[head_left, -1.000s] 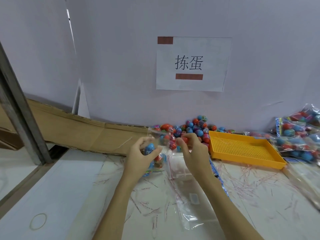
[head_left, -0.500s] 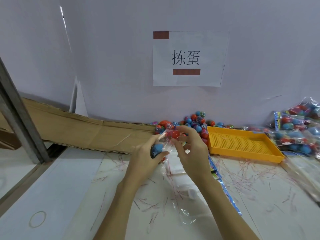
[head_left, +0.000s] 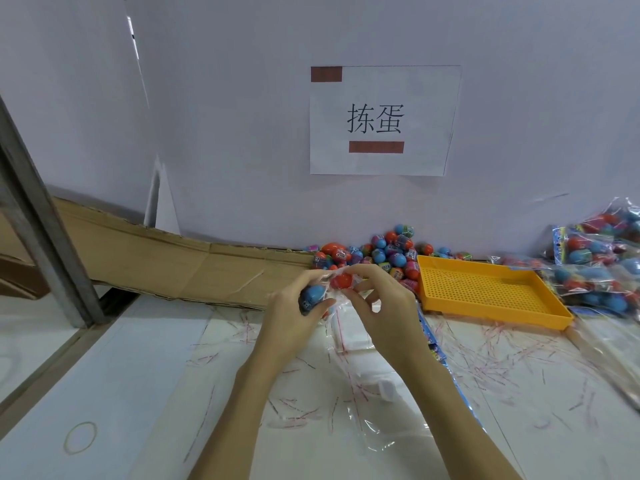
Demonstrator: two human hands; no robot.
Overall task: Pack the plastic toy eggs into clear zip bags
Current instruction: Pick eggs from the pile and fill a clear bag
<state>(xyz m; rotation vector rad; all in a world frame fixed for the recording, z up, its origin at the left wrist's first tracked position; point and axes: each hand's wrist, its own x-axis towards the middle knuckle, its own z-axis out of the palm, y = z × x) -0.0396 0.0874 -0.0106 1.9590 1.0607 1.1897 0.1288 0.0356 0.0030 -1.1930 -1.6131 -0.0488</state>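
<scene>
while both hands are busy with one little bag of eggs

so the left hand (head_left: 292, 318) is wrapped around a clear zip bag (head_left: 323, 289) with a blue egg (head_left: 313, 296) showing through the plastic, fingers curled tight on it. the right hand (head_left: 382, 315) is pinching at the top of that same bag, thumb and forefinger closed right by a red egg (head_left: 341, 281). can't really tell if the red one is fully inside the plastic or just at the mouth, the film is too crinkly. both hands are up off the table (head_left: 138, 375), in front of the loose egg pile (head_left: 381, 252) that sits against the back wall.

just right of that pile there's a yellow mesh tray (head_left: 485, 289), and further right a heap of filled bags (head_left: 595, 265). flat empty bags (head_left: 349, 337) lie on the table under the hands, with thin red-and-clear strips (head_left: 498, 362) scattered all around. a rubber band (head_left: 80, 437) sits near the front left. paper sign (head_left: 384, 120) with two characters is stuck on the wall, and a cardboard strip (head_left: 173, 258) runs along the back left.
</scene>
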